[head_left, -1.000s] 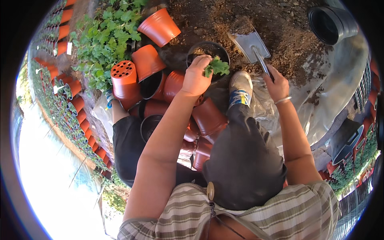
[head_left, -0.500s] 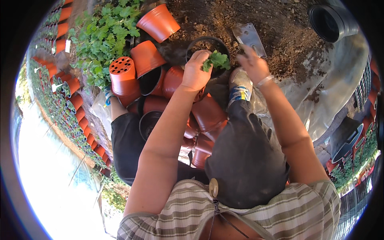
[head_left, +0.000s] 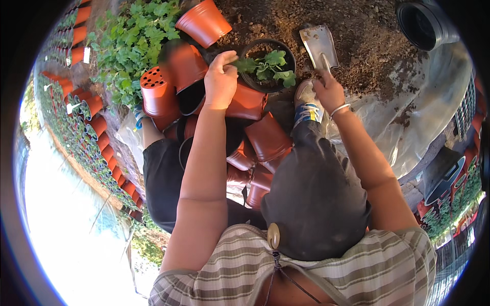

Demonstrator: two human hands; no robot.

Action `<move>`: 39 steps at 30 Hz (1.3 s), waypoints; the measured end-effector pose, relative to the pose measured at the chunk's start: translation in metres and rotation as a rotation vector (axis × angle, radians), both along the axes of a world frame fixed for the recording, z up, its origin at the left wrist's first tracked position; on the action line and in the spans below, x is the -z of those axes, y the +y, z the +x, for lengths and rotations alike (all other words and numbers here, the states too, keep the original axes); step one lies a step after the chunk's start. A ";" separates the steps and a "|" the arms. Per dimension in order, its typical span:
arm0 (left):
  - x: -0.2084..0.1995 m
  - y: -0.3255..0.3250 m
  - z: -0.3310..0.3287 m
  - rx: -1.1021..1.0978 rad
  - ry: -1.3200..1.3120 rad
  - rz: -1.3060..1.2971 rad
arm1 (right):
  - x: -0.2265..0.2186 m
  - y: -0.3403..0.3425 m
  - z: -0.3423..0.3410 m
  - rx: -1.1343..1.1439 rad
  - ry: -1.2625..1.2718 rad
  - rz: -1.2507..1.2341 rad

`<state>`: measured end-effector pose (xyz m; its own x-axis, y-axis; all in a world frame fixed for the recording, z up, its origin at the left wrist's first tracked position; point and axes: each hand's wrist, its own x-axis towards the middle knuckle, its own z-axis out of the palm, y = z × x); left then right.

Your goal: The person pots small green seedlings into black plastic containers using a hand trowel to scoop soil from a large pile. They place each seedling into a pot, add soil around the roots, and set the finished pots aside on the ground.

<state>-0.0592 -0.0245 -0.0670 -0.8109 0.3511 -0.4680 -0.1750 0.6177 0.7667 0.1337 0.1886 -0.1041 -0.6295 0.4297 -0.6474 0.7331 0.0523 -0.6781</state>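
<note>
A leafy green seedling (head_left: 275, 64) stands in a round black pot (head_left: 292, 61) with some soil inside. My left hand (head_left: 222, 81) is just left of this pot, its fingers apart and nothing seen in them; the seedling's left leaf comes close to the fingertips. My right hand (head_left: 329, 93), a pale band at its wrist, is closed around the handle of a metal trowel (head_left: 317, 42). The trowel's blade points away from me and lies over loose soil, right of the pot.
Several orange-brown plastic pots (head_left: 266, 136) lie heaped between my legs. Bushy green plants (head_left: 125, 51) grow at the far left. Dark soil (head_left: 362, 48) spreads across the far side, beside a clear plastic sheet (head_left: 380, 130). A large black pot (head_left: 421, 25) lies at the far right.
My left hand has drawn back leftward from the seedling, which now shows upright in the pot. My right hand has come down onto the trowel and grasped its handle.
</note>
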 end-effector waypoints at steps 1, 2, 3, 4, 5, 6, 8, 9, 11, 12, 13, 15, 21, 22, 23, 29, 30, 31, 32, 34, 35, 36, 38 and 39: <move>0.009 -0.005 0.000 0.016 0.117 -0.073 | 0.007 -0.005 0.012 -0.067 -0.010 0.032; 0.014 -0.002 -0.001 0.104 0.189 -0.123 | 0.012 -0.012 0.020 -0.132 -0.019 0.061; 0.020 0.001 -0.002 0.191 0.260 -0.174 | 0.017 -0.021 0.027 -0.231 -0.039 0.116; 0.024 0.006 -0.002 0.284 0.331 -0.223 | 0.023 -0.029 0.031 -0.326 -0.061 0.173; 0.019 0.016 -0.004 0.327 0.266 -0.218 | 0.031 -0.035 0.035 -0.411 -0.096 0.147; 0.015 0.024 -0.007 0.381 0.298 -0.198 | 0.039 -0.039 0.040 -0.422 -0.080 0.183; 0.009 0.029 -0.011 0.479 0.362 -0.167 | 0.040 -0.047 0.038 -0.454 -0.042 0.249; 0.017 0.025 -0.014 0.541 0.466 -0.159 | 0.040 -0.050 0.036 -0.466 -0.053 0.312; 0.024 0.026 -0.023 0.422 0.137 -0.268 | 0.046 -0.049 0.039 -0.465 -0.020 0.341; 0.027 0.027 -0.027 0.361 -0.028 -0.318 | 0.049 -0.048 0.040 -0.464 -0.004 0.356; 0.018 0.037 -0.026 0.249 -0.239 -0.256 | 0.047 -0.047 0.038 -0.454 -0.024 0.340; 0.015 0.047 -0.028 0.349 -0.309 -0.328 | 0.040 -0.044 0.031 -0.491 -0.076 0.337; 0.010 0.055 -0.033 0.411 -0.430 -0.338 | 0.042 -0.047 0.027 -0.504 -0.087 0.297; 0.004 0.058 -0.030 0.435 -0.401 -0.350 | 0.041 -0.047 0.026 -0.508 -0.088 0.293; -0.002 0.058 -0.028 0.445 -0.342 -0.348 | 0.038 -0.047 0.026 -0.492 -0.104 0.284; -0.070 0.047 -0.010 0.349 -0.067 -0.167 | 0.011 -0.007 0.010 0.200 0.038 0.056; -0.076 0.040 -0.006 0.314 0.005 -0.114 | -0.020 0.006 -0.005 0.252 0.334 0.186; -0.083 0.032 -0.002 0.284 0.066 -0.109 | -0.075 0.013 -0.031 0.287 0.384 0.184; -0.097 0.032 0.003 0.258 0.065 -0.130 | -0.113 0.020 -0.046 0.227 0.546 0.262; -0.096 0.014 0.011 0.292 0.372 -0.065 | -0.189 0.022 -0.083 -0.272 0.907 0.473; -0.103 0.014 0.015 0.229 0.238 -0.030 | -0.218 0.016 -0.099 -0.543 0.915 0.608; -0.110 0.013 0.021 0.161 0.104 0.002 | -0.236 0.007 -0.111 -0.818 0.918 0.732; -0.132 0.013 0.036 0.117 -0.027 -0.016 | -0.249 -0.005 -0.115 -1.206 0.862 0.851; -0.144 0.016 0.045 0.145 -0.031 -0.066 | -0.253 -0.015 -0.117 -1.404 0.840 0.902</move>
<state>-0.0140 -0.0085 0.0772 -0.7388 0.4308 -0.5183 -0.1038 0.6871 0.7191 0.0166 0.1735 0.1491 -0.7752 -0.6268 0.0781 -0.6266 0.7474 -0.2209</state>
